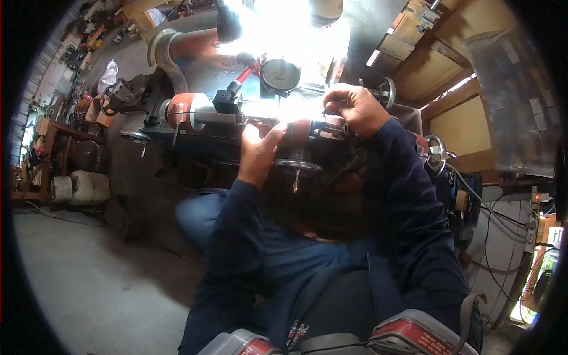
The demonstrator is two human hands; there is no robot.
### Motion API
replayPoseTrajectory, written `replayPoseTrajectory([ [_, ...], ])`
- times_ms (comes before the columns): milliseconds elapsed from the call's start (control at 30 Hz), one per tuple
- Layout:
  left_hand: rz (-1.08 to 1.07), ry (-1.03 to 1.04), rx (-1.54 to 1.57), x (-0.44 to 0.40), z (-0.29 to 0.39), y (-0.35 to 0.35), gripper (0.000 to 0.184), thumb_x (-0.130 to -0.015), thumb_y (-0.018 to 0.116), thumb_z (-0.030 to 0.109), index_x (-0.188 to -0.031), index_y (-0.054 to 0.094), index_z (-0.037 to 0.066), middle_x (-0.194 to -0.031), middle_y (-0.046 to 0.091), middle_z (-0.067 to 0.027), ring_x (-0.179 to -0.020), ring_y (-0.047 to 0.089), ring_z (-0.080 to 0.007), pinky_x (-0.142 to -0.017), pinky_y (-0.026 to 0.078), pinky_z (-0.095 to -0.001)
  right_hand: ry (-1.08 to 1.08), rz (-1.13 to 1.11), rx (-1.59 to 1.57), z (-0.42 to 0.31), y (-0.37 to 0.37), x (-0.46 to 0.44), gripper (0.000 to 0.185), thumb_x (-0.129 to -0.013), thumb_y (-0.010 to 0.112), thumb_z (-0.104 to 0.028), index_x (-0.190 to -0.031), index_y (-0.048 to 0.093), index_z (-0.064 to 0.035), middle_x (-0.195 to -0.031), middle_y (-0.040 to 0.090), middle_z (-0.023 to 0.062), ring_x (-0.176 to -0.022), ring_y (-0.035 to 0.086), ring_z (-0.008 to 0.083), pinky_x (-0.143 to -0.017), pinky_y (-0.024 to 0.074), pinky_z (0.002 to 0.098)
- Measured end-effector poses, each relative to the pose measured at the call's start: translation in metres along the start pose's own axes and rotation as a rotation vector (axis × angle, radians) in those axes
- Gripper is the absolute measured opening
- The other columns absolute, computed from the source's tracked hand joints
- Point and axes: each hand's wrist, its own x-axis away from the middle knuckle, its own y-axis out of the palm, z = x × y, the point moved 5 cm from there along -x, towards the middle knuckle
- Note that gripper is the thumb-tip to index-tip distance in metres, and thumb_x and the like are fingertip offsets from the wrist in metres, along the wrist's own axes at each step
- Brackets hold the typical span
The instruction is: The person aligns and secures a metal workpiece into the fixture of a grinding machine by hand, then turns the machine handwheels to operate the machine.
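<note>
My left hand point(260, 145) reaches up to the front of a lathe-like machine, thumb and fingers spread at the lower edge of a brightly lit metal part; glare washes out the fingertips. To the right, my right hand point(361, 109) is closed, its thumb and forefinger pinched together; whatever lies between them is too small or overlit to name. Above and between my hands stands a round dial gauge point(280, 75) with a red arm point(244, 75) beside it. A black block point(228, 102) sits on the metal just left of the gauge.
An orange-red tailstock-like housing point(188, 112) is at the machine's left. A handwheel point(299, 165) projects below my hands, another handwheel point(436, 155) at the right. A strong lamp point(284, 23) glares overhead. A gas cylinder point(89, 188) lies on the floor at left.
</note>
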Motion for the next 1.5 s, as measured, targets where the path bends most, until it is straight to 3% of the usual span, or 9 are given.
replayPoseTrajectory([
  [267,0.036,-0.097,-0.036,0.001,-0.004,-0.008,0.026,-0.087,0.072,0.008,-0.109,0.061,0.0,-0.104,0.065,-0.0057,-0.093,0.063,-0.0138,-0.083,0.051,-0.0265,0.031,-0.063,-0.06,0.001,0.003,-0.001,0.024,-0.081,0.065,0.012,-0.101,0.071,0.0005,-0.097,0.071,0.0078,-0.092,0.065,0.016,-0.086,0.0535,0.0284],
  [333,0.016,-0.072,-0.026,0.0,-0.003,-0.005,0.022,-0.087,0.072,0.009,-0.106,0.063,0.001,-0.099,0.065,-0.0036,-0.085,0.062,-0.0109,-0.074,0.049,-0.0248,0.077,-0.084,-0.116,0.001,0.005,-0.004,0.027,-0.083,0.058,0.019,-0.099,0.069,0.0005,-0.09,0.067,0.002,-0.088,0.061,0.0114,-0.081,0.0521,0.0259],
  [467,-0.074,-0.111,-0.119,-0.004,-0.007,-0.014,0.014,-0.087,0.07,0.011,-0.099,0.067,0.004,-0.088,0.065,0.0011,-0.067,0.054,-0.005,-0.058,0.04,-0.0217,-0.03,-0.172,-0.014,-0.002,0.005,-0.009,0.028,-0.082,0.056,0.02,-0.096,0.07,0.0006,-0.089,0.066,0.0008,-0.085,0.059,0.01,-0.078,0.0512,0.025],
  [667,-0.051,-0.067,-0.06,-0.002,-0.001,-0.006,0.016,-0.088,0.072,0.013,-0.102,0.066,0.006,-0.086,0.063,0.0038,-0.063,0.048,-0.0028,-0.053,0.033,-0.0206,-0.067,-0.126,0.052,-0.009,0.006,-0.005,0.027,-0.085,0.052,0.018,-0.095,0.07,0.0007,-0.086,0.067,0.0003,-0.084,0.059,0.0097,-0.076,0.0511,0.0248],
  [767,-0.082,-0.082,-0.055,-0.002,-0.002,-0.009,0.021,-0.088,0.073,0.013,-0.106,0.064,0.006,-0.09,0.062,0.0031,-0.065,0.048,-0.0027,-0.053,0.032,-0.0205,0.037,-0.183,-0.03,-0.003,0.004,-0.008,0.02,-0.084,0.067,0.01,-0.098,0.073,-0.002,-0.093,0.072,0.0066,-0.086,0.064,0.0155,-0.077,0.0535,0.0305],
  [1200,-0.113,-0.089,-0.063,-0.005,-0.006,-0.014,0.025,-0.09,0.073,0.012,-0.111,0.062,0.004,-0.095,0.063,0.001,-0.067,0.047,-0.0037,-0.054,0.034,-0.022,-0.073,-0.146,0.037,-0.01,0.005,-0.008,0.019,-0.085,0.066,0.009,-0.097,0.073,-0.0039,-0.092,0.072,0.0063,-0.083,0.063,0.0168,-0.077,0.0531,0.0295],
  [1300,-0.097,-0.075,-0.037,-0.003,-0.002,-0.01,0.025,-0.09,0.073,0.013,-0.111,0.063,0.004,-0.095,0.064,0.0007,-0.066,0.046,-0.0036,-0.053,0.034,-0.0221,-0.02,-0.144,0.098,-0.008,0.005,-0.006,0.019,-0.087,0.059,0.014,-0.094,0.07,0.0001,-0.085,0.066,-0.0006,-0.083,0.058,0.0087,-0.075,0.0504,0.0255],
  [1400,-0.11,-0.085,-0.026,-0.003,-0.005,-0.013,0.026,-0.091,0.075,0.016,-0.11,0.063,0.004,-0.093,0.064,0.0014,-0.063,0.045,-0.003,-0.052,0.033,-0.0209,0.003,-0.162,0.092,0.0,0.001,-0.011,0.021,-0.08,0.071,0.007,-0.097,0.074,-0.0048,-0.09,0.071,0.0059,-0.082,0.063,0.0176,-0.075,0.0532,0.0305],
  [1500,-0.098,-0.061,-0.028,-0.004,-0.009,-0.014,0.026,-0.091,0.076,0.02,-0.108,0.064,0.004,-0.089,0.064,0.0024,-0.061,0.044,-0.0024,-0.051,0.031,-0.0195,0.047,-0.174,0.013,0.003,0.003,-0.013,0.022,-0.078,0.071,0.008,-0.096,0.074,-0.005,-0.089,0.071,0.0057,-0.082,0.063,0.0182,-0.076,0.0529,0.0308],
])
